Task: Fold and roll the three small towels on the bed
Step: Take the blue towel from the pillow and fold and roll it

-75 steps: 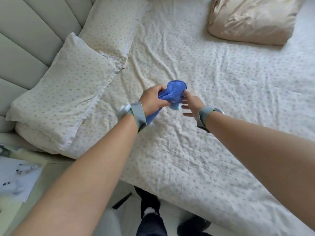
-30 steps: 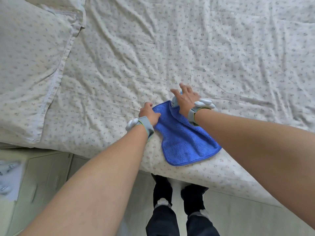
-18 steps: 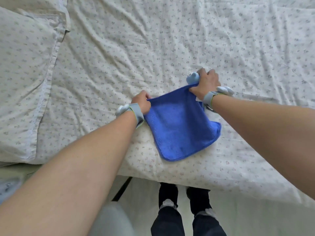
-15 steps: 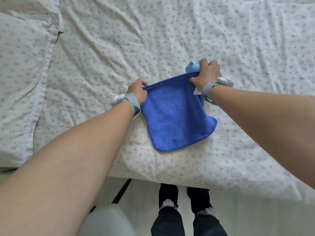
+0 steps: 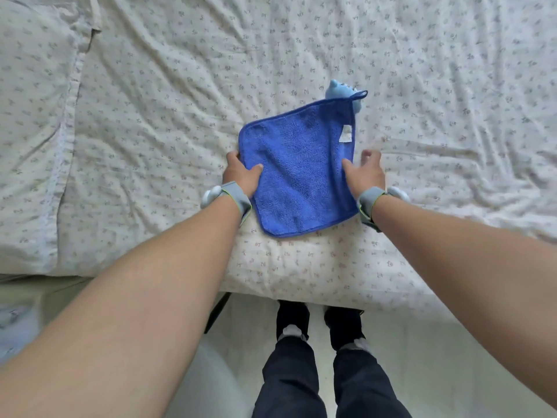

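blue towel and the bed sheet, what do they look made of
Blue towel: looks like plush microfibre or terry, matte, with fuzzy looped pile, a stitched hem and a white tag. Bed sheet: probably thin woven cotton, matte, finely creased, with a small floral print.

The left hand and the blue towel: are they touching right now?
Touching. In the head view, the left hand lies on the blue towel's left edge, thumb on top of the cloth, other fingers at the hem.
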Demonstrator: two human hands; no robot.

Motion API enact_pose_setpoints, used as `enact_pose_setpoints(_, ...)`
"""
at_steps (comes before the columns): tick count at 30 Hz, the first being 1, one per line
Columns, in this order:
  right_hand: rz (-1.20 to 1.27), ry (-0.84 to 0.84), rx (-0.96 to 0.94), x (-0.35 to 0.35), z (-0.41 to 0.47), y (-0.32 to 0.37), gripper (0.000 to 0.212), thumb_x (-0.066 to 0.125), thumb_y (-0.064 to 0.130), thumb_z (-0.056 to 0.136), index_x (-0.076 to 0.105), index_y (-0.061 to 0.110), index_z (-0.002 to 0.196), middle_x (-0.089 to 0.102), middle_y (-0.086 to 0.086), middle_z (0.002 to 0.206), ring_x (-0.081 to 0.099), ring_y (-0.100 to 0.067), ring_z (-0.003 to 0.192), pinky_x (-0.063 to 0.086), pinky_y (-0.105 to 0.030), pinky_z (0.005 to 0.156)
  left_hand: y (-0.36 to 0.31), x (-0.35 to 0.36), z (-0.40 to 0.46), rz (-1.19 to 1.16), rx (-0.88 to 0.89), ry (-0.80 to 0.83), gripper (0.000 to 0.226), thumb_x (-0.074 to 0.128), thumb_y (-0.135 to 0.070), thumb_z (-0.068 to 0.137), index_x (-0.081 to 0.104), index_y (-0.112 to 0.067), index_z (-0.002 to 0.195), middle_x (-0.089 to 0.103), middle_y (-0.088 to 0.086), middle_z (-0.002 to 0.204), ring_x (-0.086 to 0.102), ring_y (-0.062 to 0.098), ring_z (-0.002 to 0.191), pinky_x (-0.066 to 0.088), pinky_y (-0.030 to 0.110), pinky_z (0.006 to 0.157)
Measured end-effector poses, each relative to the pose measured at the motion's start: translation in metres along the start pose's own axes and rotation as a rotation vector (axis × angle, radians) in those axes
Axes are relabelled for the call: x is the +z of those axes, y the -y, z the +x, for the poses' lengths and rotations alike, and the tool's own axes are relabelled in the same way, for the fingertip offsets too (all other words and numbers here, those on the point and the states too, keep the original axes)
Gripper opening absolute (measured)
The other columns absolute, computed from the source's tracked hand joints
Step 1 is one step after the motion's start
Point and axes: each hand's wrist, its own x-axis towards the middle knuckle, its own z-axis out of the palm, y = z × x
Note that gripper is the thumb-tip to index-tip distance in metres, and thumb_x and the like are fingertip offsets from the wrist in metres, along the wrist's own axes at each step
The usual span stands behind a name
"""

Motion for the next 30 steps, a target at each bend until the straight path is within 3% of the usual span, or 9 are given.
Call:
enact_pose_setpoints(4,0.073,0.031,0.014,-0.002,-0.023,-0.031,0.036,0.065,0.028,0.094,0.054,0.016,0.126,0.066,-0.001,0.104,0.065,-0.025,0.102,0.049,-0.033,0.094,0.03,0.015,-0.04,0.036,-0.038,0.016,0.062,0.073,-0.03,0.092,0.041,-0.015,0.143,0.067,0.008,0.132,0.064,0.031,0.119,0.039,0.025,0.086)
enact_pose_setpoints(8,0.197,-0.022,0.086,-0.009,-0.034,-0.042,0.025,0.066,0.018,0.092,0.065,0.016,0.118,0.071,-0.003,0.106,0.063,-0.016,0.088,0.051,-0.026,0.089,0.053,0.024,-0.066,0.019,-0.098,0.043,0.063,0.075,-0.027,0.091,0.041,-0.013,0.142,0.066,0.011,0.13,0.063,0.031,0.119,0.038,0.024,0.086)
enact_pose_setpoints(10,0.214,-0.062,0.113,-0.016,-0.035,-0.045,0.024,0.066,0.018,0.092,0.069,0.018,0.116,0.07,0.0,0.099,0.063,-0.016,0.088,0.053,-0.028,0.094,0.061,0.026,-0.076,0.034,-0.085,0.076,0.066,0.076,-0.027,0.09,0.039,-0.015,0.143,0.068,0.01,0.128,0.065,0.031,0.116,0.04,0.025,0.086)
enact_pose_setpoints(14,0.23,-0.021,0.113,-0.033,-0.045,-0.053,0.029,0.068,0.015,0.091,0.067,0.018,0.12,0.067,0.001,0.103,0.062,-0.016,0.089,0.048,-0.022,0.085,0.072,0.028,-0.087,0.056,-0.042,0.112,0.069,0.072,-0.021,0.091,0.033,-0.019,0.148,0.069,0.012,0.125,0.065,0.032,0.113,0.044,0.028,0.088)
enact_pose_setpoints(19,0.25,0.006,0.182,-0.046,-0.054,-0.067,0.022,0.071,0.012,0.083,0.07,0.024,0.102,0.072,0.003,0.095,0.072,-0.02,0.092,0.06,-0.037,0.092,0.079,0.022,-0.093,-0.015,-0.053,0.069,0.069,0.068,-0.014,0.093,0.034,-0.026,0.151,0.071,0.01,0.113,0.069,0.031,0.102,0.054,0.035,0.087)
enact_pose_setpoints(22,0.264,0.031,0.252,-0.047,-0.056,-0.086,0.02,0.071,0.011,0.078,0.065,0.028,0.088,0.071,0.002,0.09,0.075,-0.025,0.09,0.063,-0.043,0.086,0.084,0.015,-0.104,-0.001,-0.055,0.066,0.074,0.066,-0.014,0.094,0.03,-0.03,0.156,0.07,0.009,0.124,0.071,0.032,0.102,0.058,0.038,0.091)
enact_pose_setpoints(24,0.249,0.038,0.287,-0.057,-0.082,-0.078,0.02,0.071,0.009,0.08,0.064,0.026,0.089,0.069,0.001,0.087,0.074,-0.027,0.089,0.063,-0.042,0.085,0.086,0.011,-0.114,0.036,-0.063,0.046,0.076,0.066,-0.017,0.094,0.027,-0.031,0.158,0.066,0.013,0.133,0.07,0.036,0.108,0.057,0.04,0.095)
enact_pose_setpoints(27,0.253,0.044,0.351,-0.054,-0.089,-0.098,0.021,0.069,0.006,0.078,0.067,0.021,0.092,0.068,-0.002,0.085,0.074,-0.029,0.085,0.064,-0.045,0.08,0.087,0.003,-0.133,0.092,-0.132,0.01,0.076,0.066,-0.018,0.099,0.023,-0.027,0.162,0.058,0.02,0.139,0.063,0.037,0.119,0.049,0.033,0.09)
enact_pose_setpoints(30,0.312,0.083,0.418,-0.045,-0.092,-0.118,0.011,0.057,0.01,0.065,0.064,0.015,0.072,0.072,-0.008,0.084,0.073,-0.033,0.077,0.064,-0.053,0.079,0.093,0.0,-0.142,0.129,-0.231,0.026,0.077,0.066,-0.02,0.097,0.023,-0.024,0.16,0.06,0.018,0.136,0.067,0.038,0.111,0.055,0.039,0.094)
